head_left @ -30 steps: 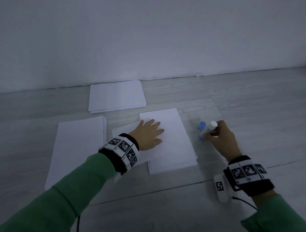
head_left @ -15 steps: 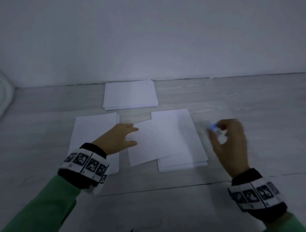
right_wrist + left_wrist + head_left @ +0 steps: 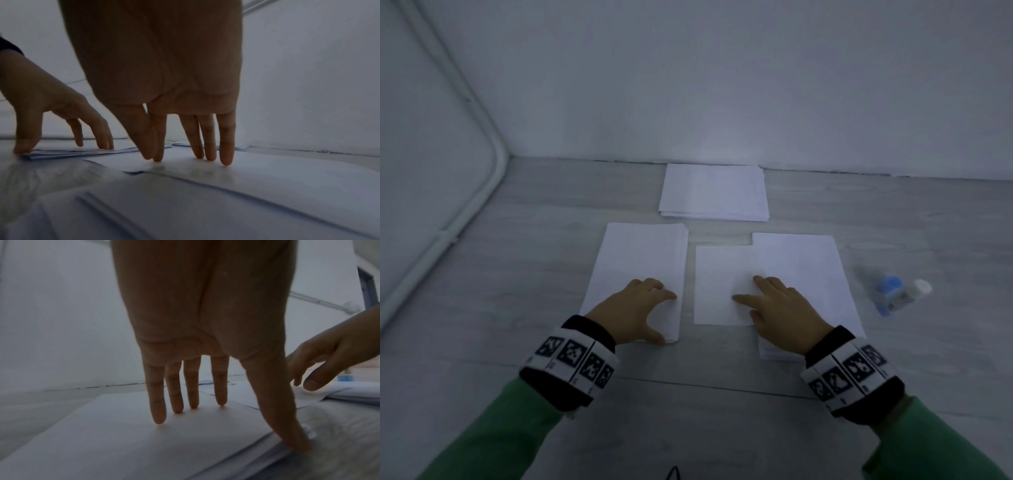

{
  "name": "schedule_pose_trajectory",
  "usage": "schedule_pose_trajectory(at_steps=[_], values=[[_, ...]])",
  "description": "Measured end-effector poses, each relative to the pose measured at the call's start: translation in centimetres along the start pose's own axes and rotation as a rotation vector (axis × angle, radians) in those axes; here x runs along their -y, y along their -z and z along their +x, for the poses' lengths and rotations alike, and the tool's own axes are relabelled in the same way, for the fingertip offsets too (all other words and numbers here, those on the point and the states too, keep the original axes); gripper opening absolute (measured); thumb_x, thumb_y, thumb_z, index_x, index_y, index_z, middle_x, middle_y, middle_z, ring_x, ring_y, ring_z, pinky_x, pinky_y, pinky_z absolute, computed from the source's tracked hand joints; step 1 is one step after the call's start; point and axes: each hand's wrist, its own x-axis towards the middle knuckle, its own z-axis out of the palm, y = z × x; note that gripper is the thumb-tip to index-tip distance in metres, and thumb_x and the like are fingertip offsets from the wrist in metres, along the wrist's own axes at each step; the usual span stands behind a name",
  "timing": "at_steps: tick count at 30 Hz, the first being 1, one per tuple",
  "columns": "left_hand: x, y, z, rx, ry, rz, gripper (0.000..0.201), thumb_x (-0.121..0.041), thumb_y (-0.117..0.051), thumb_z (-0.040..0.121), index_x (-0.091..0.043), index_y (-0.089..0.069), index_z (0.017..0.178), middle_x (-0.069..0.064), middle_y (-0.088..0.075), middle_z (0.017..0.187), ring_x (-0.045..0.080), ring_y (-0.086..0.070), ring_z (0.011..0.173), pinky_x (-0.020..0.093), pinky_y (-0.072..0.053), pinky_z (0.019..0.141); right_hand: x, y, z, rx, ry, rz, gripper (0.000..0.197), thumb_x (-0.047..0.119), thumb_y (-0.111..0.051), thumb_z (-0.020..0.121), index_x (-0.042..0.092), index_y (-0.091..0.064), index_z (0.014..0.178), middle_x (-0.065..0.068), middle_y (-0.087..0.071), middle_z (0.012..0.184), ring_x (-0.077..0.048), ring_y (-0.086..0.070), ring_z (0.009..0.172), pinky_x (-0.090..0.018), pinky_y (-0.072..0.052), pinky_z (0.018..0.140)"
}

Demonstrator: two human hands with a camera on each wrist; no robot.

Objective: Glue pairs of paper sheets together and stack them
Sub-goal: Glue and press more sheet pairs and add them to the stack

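White paper sheet (image 3: 722, 284) under right hand (image 3: 777, 308), fingers straight; left hand (image 3: 633, 308) spread on 9 o'clock white paper stack (image 3: 640, 253).

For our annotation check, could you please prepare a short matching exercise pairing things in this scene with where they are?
Things:
1. left hand
2. right hand
3. glue bottle
4. far paper stack

Places:
A. near the wall
B. on the floor, right of the papers
C. on the left paper stack
D. on the loose sheet

Pairs: 1-C, 2-D, 3-B, 4-A
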Motion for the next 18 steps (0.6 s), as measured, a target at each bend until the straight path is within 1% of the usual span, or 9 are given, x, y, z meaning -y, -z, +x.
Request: schedule_pose_trajectory(at_steps=[3, 5, 7, 8, 10, 12, 15, 16, 18], values=[[0.2, 0.0, 0.2, 0.0, -0.003, 0.024, 0.078, -0.046, -0.069, 0.078, -0.027, -0.032, 0.144, -0.004, -0.025, 0.15, 0.016, -0.025, 0.133, 0.027, -0.026, 0.108, 0.1, 0.0, 0.5, 0.009, -0.003, 0.011, 0.048, 0.024, -0.034, 0.098, 0.033, -0.029, 0.145, -0.008, -0.029, 0.147, -0.024, -0.03, 0.131, -0.033, -0.038, 0.098], [0.4, 0.1, 0.1, 0.012, -0.01, 0.017, 0.073, -0.046, -0.068, 0.08, -0.028, -0.035, 0.143, -0.004, -0.024, 0.152, 0.016, -0.025, 0.134, 0.027, -0.023, 0.109, 0.1, 0.0, 0.5, 0.01, -0.004, 0.024, 0.049, 0.023, -0.035, 0.097, 0.033, -0.03, 0.145, -0.008, -0.031, 0.145, -0.024, -0.03, 0.131, -0.033, -0.039, 0.098], [0.6, 0.3, -0.2, 0.011, -0.027, -0.048, 0.06, -0.041, -0.065, 0.084, -0.028, -0.043, 0.138, -0.004, -0.026, 0.152, 0.014, -0.026, 0.137, 0.023, -0.019, 0.109, -0.1, 0.0, 0.5, 0.007, 0.0, 0.031, 0.049, 0.023, -0.036, 0.097, 0.033, -0.029, 0.145, -0.007, -0.031, 0.145, -0.023, -0.03, 0.131, -0.032, -0.039, 0.098], [0.7, 0.4, -0.3, -0.004, -0.038, -0.107, 0.05, -0.036, -0.062, 0.088, -0.026, -0.049, 0.135, -0.003, -0.032, 0.15, 0.013, -0.031, 0.135, 0.02, -0.021, 0.108, -0.1, -0.1, 0.4, 0.005, 0.003, 0.033, 0.05, 0.024, -0.037, 0.097, 0.034, -0.028, 0.145, -0.006, -0.03, 0.146, -0.023, -0.029, 0.132, -0.032, -0.039, 0.098], [0.8, 0.6, -0.6, -0.058, -0.047, -0.203, 0.035, -0.025, -0.056, 0.093, -0.018, -0.057, 0.127, -0.001, -0.049, 0.14, 0.012, -0.047, 0.124, 0.018, -0.033, 0.103, -0.2, -0.2, 0.5, 0.0, 0.004, 0.037, 0.05, 0.024, -0.038, 0.097, 0.034, -0.028, 0.145, -0.005, -0.03, 0.146, -0.022, -0.029, 0.132, -0.032, -0.04, 0.098], [0.7, 0.6, -0.9, -0.104, -0.042, -0.212, 0.03, -0.022, -0.053, 0.094, -0.012, -0.062, 0.122, 0.001, -0.061, 0.127, 0.013, -0.058, 0.11, 0.02, -0.043, 0.095, -0.2, -0.3, 0.5, -0.006, 0.006, 0.036, 0.051, 0.025, -0.038, 0.097, 0.034, -0.028, 0.145, -0.006, -0.029, 0.146, -0.022, -0.029, 0.132, -0.032, -0.04, 0.098], [0.6, 0.3, -1.1, -0.18, -0.047, -0.158, 0.026, -0.022, -0.054, 0.093, -0.011, -0.069, 0.111, 0.001, -0.069, 0.112, 0.009, -0.06, 0.09, 0.014, -0.041, 0.079, -0.2, -0.4, 0.5, -0.009, 0.006, 0.032, 0.051, 0.027, -0.039, 0.096, 0.034, -0.027, 0.145, -0.006, -0.029, 0.147, -0.022, -0.029, 0.132, -0.032, -0.04, 0.098], [0.6, 0.2, -1.1, -0.207, -0.043, -0.158, 0.024, -0.022, -0.056, 0.092, -0.01, -0.07, 0.108, 0.001, -0.07, 0.109, 0.007, -0.06, 0.088, 0.012, -0.04, 0.077, -0.2, -0.4, 0.5, -0.012, 0.006, 0.028, 0.051, 0.027, -0.039, 0.096, 0.034, -0.027, 0.146, -0.006, -0.028, 0.147, -0.022, -0.029, 0.132, -0.032, -0.04, 0.098], [0.6, 0.2, -1.1, -0.234, -0.027, -0.188, 0.022, -0.024, -0.061, 0.089, -0.01, -0.072, 0.101, 0.002, -0.071, 0.103, 0.008, -0.062, 0.09, 0.014, -0.044, 0.079, -0.2, -0.5, 0.5, -0.014, 0.004, 0.022, 0.051, 0.027, -0.039, 0.097, 0.034, -0.026, 0.146, -0.006, -0.027, 0.148, -0.022, -0.028, 0.133, -0.032, -0.04, 0.098]])
